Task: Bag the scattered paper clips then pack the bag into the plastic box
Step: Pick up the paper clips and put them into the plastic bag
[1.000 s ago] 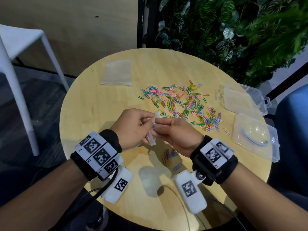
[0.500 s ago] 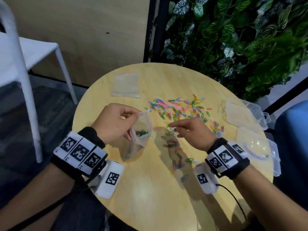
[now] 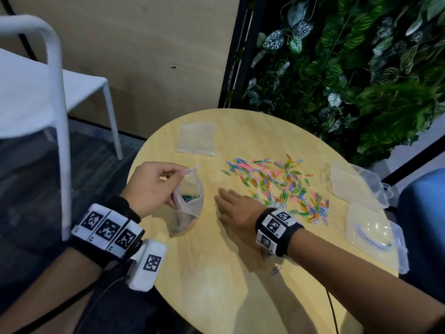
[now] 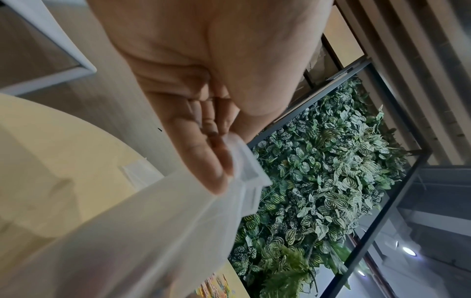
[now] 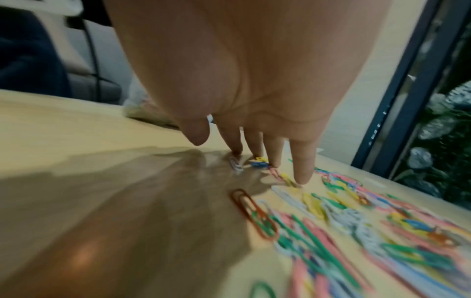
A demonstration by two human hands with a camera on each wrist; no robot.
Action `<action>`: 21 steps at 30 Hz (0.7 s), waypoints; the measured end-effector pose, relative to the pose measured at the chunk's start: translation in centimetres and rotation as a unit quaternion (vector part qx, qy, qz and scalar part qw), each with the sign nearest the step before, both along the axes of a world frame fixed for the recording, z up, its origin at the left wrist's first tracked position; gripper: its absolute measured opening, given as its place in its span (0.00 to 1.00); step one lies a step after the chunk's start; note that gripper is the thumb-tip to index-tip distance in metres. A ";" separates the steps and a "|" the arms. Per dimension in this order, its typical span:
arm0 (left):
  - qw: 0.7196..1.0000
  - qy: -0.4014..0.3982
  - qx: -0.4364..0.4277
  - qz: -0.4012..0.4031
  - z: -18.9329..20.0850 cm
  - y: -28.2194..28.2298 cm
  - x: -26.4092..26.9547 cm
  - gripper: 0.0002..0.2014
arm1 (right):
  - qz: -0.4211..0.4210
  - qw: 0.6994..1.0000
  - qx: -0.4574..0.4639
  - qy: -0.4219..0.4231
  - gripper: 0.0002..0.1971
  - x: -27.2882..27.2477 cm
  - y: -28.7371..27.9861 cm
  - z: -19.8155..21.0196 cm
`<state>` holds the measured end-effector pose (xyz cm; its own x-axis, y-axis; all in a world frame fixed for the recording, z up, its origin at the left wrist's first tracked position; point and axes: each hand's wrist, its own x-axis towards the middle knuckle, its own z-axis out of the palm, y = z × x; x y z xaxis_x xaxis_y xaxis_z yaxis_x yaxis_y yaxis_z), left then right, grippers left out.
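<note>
The small clear bag (image 3: 190,203) is held by the left hand (image 3: 149,189) at about 9 o'clock on the round surface (image 3: 216,273). Its rim is pinched between thumb and fingers and lifted. The lift appears intended to keep the mouth open and turned toward the pile. A few clips are seen through the plastic at its bottom; their number cannot be told.

The right hand (image 3: 237,209) is laid flat near the surface centre, fingers extended, with nothing grasped. In the right wrist view the fingertips (image 5: 303,177) are seen touching loose clips at the near edge of the heap. This posture is judged suited to raking clips toward the bag rather than picking them singly.

The paper clips (image 3: 277,184) are spread from the centre toward 2 o'clock, so most of the bagging is judged still to be done. One stray clip (image 3: 275,270) lies toward 5 o'clock, near the right wrist.

The plastic box (image 3: 375,235) stands at 3 o'clock, within reach of the right hand for packing. A second clear box (image 3: 356,186) stands just beyond it. A spare flat bag (image 3: 196,138) lies at 11 o'clock.
</note>
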<state>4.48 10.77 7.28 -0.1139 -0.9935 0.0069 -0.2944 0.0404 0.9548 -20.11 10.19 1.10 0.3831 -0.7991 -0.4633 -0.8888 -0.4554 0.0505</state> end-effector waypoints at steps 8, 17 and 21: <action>1.000 0.000 0.006 -0.027 0.4 0.2 -0.7 0.08 | -0.012 0.996 0.028 0.080 0.49 -4.9 5.2 1.7; 0.997 -0.043 0.004 -0.056 0.3 0.5 -3.4 0.07 | 0.013 0.992 -0.099 -0.075 0.14 -6.4 6.4 2.2; 0.995 -0.075 -0.010 -0.072 -0.4 0.4 -4.9 0.08 | -0.062 0.990 -0.100 -0.078 0.14 -6.4 6.0 2.4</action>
